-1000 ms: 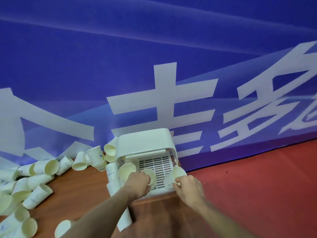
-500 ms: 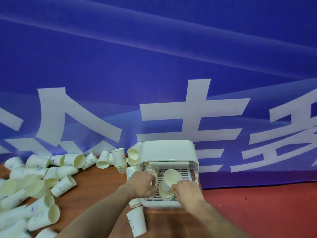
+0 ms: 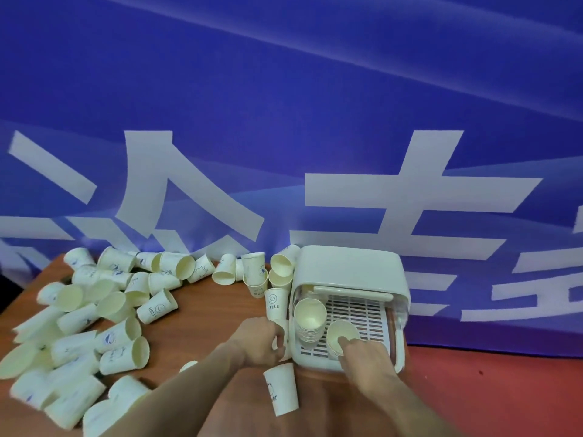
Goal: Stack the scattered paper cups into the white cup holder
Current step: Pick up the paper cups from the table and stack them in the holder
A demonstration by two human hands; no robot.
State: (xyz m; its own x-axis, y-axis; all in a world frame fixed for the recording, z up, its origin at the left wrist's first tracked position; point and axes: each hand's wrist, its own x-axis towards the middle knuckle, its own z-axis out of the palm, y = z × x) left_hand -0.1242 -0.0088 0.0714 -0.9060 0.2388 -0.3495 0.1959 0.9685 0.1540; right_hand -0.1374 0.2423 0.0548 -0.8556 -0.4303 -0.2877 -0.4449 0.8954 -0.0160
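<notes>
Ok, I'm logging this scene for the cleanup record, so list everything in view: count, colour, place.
cup holder: one, white, on the table's right end, front open.
nested stack: one, cream cups, left side of the holder's slotted tray.
single cup: one, cream, on the tray right of the stack.
loose cups: dozens, white with blue print, strewn over the table's left.
table: one, brown wood.
banner: one, blue, white characters, behind.
floor: red, at right.
left hand: beside the holder; grip unclear.
right hand: fingers at the single cup.

Left hand [image 3: 260,342] fingers hidden; bottom-left cups [image 3: 56,402] blurred, cut off.
</notes>
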